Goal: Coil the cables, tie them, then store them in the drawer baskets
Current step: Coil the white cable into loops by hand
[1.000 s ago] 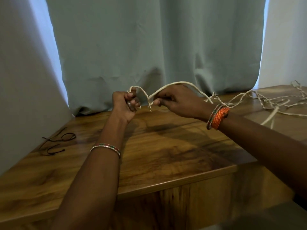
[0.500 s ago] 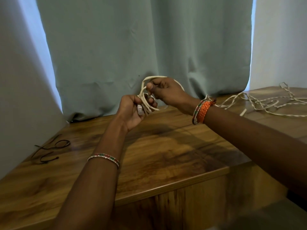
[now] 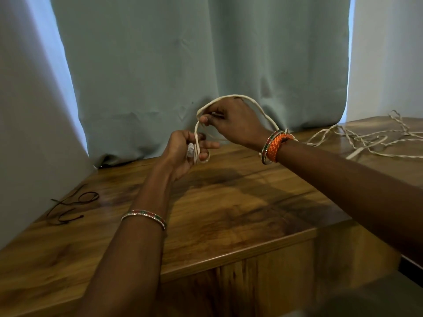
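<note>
A white cable (image 3: 258,105) loops above the wooden table (image 3: 229,209). My left hand (image 3: 183,152) grips a small coil of that cable together with its plug end, held just above the tabletop. Just up and to the right of it, my right hand (image 3: 231,120) pinches the cable, and a loop arches over its knuckles and down behind the wrist. The remaining length of the white cable (image 3: 366,138) trails off to the right and lies in a loose tangle on the table.
A thin dark cord (image 3: 71,207) lies loose on the table's left side near the wall. A pale blue curtain (image 3: 194,65) hangs right behind the table. The table's front edge (image 3: 240,255) runs below my forearms.
My right hand has swung from beside the left hand up and over it, laying a fresh loop of cable onto the coil. The left hand kept its grip and dropped slightly.
</note>
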Action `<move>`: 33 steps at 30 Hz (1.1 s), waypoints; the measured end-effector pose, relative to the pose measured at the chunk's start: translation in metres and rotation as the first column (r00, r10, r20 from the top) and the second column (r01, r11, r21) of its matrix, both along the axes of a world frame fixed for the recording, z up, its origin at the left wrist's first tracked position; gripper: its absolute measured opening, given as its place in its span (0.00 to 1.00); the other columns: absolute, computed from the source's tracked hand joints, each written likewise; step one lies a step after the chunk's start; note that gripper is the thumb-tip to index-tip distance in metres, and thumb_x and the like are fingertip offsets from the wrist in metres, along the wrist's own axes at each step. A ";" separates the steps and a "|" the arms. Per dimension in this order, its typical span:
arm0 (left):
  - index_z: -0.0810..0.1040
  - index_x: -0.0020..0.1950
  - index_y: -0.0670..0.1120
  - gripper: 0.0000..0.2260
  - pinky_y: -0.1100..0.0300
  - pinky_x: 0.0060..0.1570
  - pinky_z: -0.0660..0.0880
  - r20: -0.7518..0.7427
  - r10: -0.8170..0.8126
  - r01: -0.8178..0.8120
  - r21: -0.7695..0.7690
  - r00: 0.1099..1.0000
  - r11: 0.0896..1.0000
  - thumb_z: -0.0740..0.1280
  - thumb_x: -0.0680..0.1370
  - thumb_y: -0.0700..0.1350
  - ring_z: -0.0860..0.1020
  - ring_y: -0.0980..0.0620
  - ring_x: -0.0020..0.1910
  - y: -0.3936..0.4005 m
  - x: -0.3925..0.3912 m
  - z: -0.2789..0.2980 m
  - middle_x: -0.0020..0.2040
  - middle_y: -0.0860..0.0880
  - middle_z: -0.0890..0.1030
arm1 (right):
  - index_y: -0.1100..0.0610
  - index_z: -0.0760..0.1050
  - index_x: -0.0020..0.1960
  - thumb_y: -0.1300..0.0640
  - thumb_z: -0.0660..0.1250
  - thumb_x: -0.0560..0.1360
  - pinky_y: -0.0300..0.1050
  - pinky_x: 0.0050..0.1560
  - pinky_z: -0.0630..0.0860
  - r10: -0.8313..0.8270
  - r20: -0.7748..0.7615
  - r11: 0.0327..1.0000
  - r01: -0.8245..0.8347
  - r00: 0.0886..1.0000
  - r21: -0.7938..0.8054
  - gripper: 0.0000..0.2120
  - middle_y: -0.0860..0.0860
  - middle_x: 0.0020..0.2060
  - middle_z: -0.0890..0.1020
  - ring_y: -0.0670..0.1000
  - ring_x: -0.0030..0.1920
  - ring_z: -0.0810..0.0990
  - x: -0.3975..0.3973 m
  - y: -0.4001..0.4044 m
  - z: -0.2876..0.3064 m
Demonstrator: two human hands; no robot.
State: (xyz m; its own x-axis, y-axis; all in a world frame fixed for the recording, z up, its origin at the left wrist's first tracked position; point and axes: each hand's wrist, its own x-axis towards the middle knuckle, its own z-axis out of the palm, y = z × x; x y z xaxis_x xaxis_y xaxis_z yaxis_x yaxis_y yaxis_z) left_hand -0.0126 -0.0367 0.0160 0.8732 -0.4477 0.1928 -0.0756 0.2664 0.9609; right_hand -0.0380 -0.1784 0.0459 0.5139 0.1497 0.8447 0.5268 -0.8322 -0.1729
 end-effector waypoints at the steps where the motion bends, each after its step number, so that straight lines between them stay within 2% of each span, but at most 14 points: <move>1: 0.68 0.38 0.42 0.08 0.68 0.20 0.65 0.005 -0.040 0.040 -0.019 0.999 0.999 0.50 0.71 0.37 0.70 0.52 0.22 0.002 -0.003 0.001 0.28 0.45 0.78 | 0.51 0.83 0.47 0.49 0.65 0.76 0.44 0.41 0.74 0.002 0.015 1.000 -0.002 1.000 0.012 0.09 0.46 0.37 0.83 0.45 0.39 0.79 0.001 -0.001 0.000; 4: 0.70 0.42 0.41 0.07 0.66 0.22 0.67 0.010 -0.233 0.232 -0.145 0.972 0.962 0.55 0.67 0.38 0.66 0.55 0.21 0.011 -0.008 0.003 0.27 0.51 0.72 | 0.52 0.83 0.44 0.49 0.65 0.76 0.42 0.36 0.68 0.013 0.071 0.999 -0.016 0.997 0.035 0.10 0.42 0.29 0.75 0.43 0.32 0.73 0.002 -0.002 0.004; 8: 0.75 0.50 0.39 0.09 0.65 0.28 0.69 0.027 -0.551 0.539 -0.255 0.834 0.803 0.65 0.71 0.37 0.72 0.55 0.24 0.018 -0.008 0.002 0.33 0.50 0.76 | 0.52 0.82 0.40 0.49 0.64 0.76 0.47 0.39 0.72 0.012 0.052 0.997 -0.015 0.999 0.075 0.11 0.45 0.31 0.78 0.46 0.35 0.76 0.010 -0.006 0.008; 10: 0.75 0.52 0.36 0.07 0.60 0.33 0.69 0.003 -0.706 0.672 -0.309 0.708 0.673 0.61 0.77 0.37 0.76 0.48 0.30 0.015 -0.008 0.000 0.37 0.45 0.77 | 0.53 0.82 0.38 0.50 0.64 0.76 0.45 0.37 0.71 0.024 0.045 0.992 -0.030 0.999 0.126 0.12 0.44 0.29 0.77 0.45 0.33 0.75 0.015 -0.008 0.010; 12: 0.72 0.51 0.36 0.10 0.58 0.36 0.66 0.010 -0.741 0.702 -0.330 0.671 0.631 0.54 0.81 0.40 0.76 0.45 0.32 0.014 -0.008 0.000 0.36 0.42 0.78 | 0.53 0.80 0.36 0.50 0.64 0.77 0.39 0.34 0.66 0.025 0.040 0.982 -0.032 0.999 0.184 0.13 0.42 0.26 0.74 0.42 0.30 0.72 0.018 -0.014 0.014; 14: 0.72 0.48 0.39 0.09 0.60 0.34 0.64 0.028 -0.774 0.735 -0.335 0.632 0.589 0.54 0.81 0.40 0.74 0.47 0.30 0.011 -0.006 0.002 0.32 0.45 0.76 | 0.50 0.78 0.34 0.49 0.65 0.77 0.38 0.32 0.64 0.002 0.024 0.979 -0.007 1.000 0.203 0.14 0.42 0.24 0.72 0.41 0.28 0.71 0.024 -0.021 0.013; 19: 0.74 0.37 0.46 0.12 0.65 0.24 0.57 0.122 -0.527 0.540 -0.261 0.841 0.800 0.56 0.77 0.45 0.56 0.57 0.19 0.007 -0.002 0.001 0.22 0.54 0.66 | 0.48 0.71 0.32 0.45 0.60 0.78 0.45 0.38 0.68 -0.082 -0.114 0.990 0.094 0.990 0.103 0.18 0.45 0.26 0.73 0.46 0.31 0.73 0.044 -0.032 -0.015; 22: 0.73 0.34 0.46 0.14 0.66 0.19 0.58 0.115 -0.395 0.407 -0.395 0.912 0.824 0.54 0.76 0.44 0.59 0.58 0.15 0.008 -0.003 0.005 0.20 0.54 0.63 | 0.52 0.73 0.38 0.46 0.54 0.81 0.48 0.43 0.70 -0.156 -0.225 0.981 0.124 0.962 -0.151 0.18 0.49 0.33 0.78 0.52 0.38 0.76 0.044 -0.035 -0.038; 25: 0.66 0.36 0.46 0.15 0.66 0.18 0.56 0.045 -0.186 0.182 -0.514 0.982 0.838 0.48 0.81 0.42 0.59 0.58 0.15 0.014 0.010 0.006 0.19 0.53 0.63 | 0.57 0.76 0.53 0.42 0.45 0.81 0.49 0.54 0.70 -0.272 -0.548 0.939 0.092 0.791 -0.332 0.26 0.59 0.51 0.80 0.59 0.54 0.77 0.026 -0.025 -0.050; 27: 0.64 0.35 0.46 0.16 0.66 0.17 0.55 -0.051 -0.010 -0.020 -0.553 0.999 0.833 0.47 0.81 0.41 0.59 0.58 0.14 0.019 0.018 0.003 0.18 0.53 0.62 | 0.54 0.70 0.69 0.39 0.42 0.80 0.50 0.67 0.63 -0.262 -0.716 0.933 -0.019 0.647 -0.359 0.29 0.58 0.66 0.73 0.58 0.67 0.70 0.003 -0.017 -0.044; 28: 0.63 0.34 0.46 0.16 0.66 0.17 0.55 -0.091 0.046 -0.089 -0.562 0.995 0.822 0.48 0.81 0.40 0.59 0.57 0.14 0.022 0.020 0.001 0.17 0.53 0.62 | 0.53 0.69 0.70 0.38 0.42 0.80 0.51 0.68 0.62 -0.241 -0.753 0.934 -0.064 0.612 -0.351 0.30 0.56 0.67 0.73 0.57 0.67 0.70 -0.010 -0.014 -0.041; 30: 0.63 0.33 0.46 0.16 0.67 0.17 0.53 -0.154 0.085 -0.155 -0.530 0.984 0.833 0.48 0.80 0.39 0.58 0.57 0.13 0.025 0.023 -0.003 0.17 0.54 0.62 | 0.54 0.78 0.58 0.37 0.45 0.79 0.50 0.61 0.71 -0.198 -0.654 0.924 -0.083 0.730 -0.373 0.29 0.55 0.54 0.81 0.54 0.54 0.79 -0.027 -0.011 -0.041; 32: 0.63 0.33 0.46 0.16 0.67 0.16 0.52 -0.184 0.043 -0.121 -0.436 0.982 0.892 0.47 0.79 0.38 0.57 0.57 0.13 0.025 0.024 -0.007 0.17 0.54 0.61 | 0.56 0.79 0.47 0.43 0.55 0.79 0.52 0.47 0.77 -0.163 -0.321 0.927 0.034 0.933 -0.374 0.20 0.54 0.40 0.82 0.53 0.42 0.80 -0.033 -0.012 -0.043; 33: 0.62 0.33 0.46 0.16 0.66 0.16 0.52 -0.190 -0.010 -0.062 -0.373 0.982 0.926 0.47 0.79 0.39 0.57 0.57 0.13 0.024 0.023 -0.008 0.17 0.54 0.61 | 0.56 0.79 0.49 0.50 0.60 0.78 0.53 0.46 0.77 -0.112 -0.175 0.955 0.057 0.978 -0.293 0.12 0.54 0.42 0.82 0.54 0.43 0.80 -0.035 -0.011 -0.044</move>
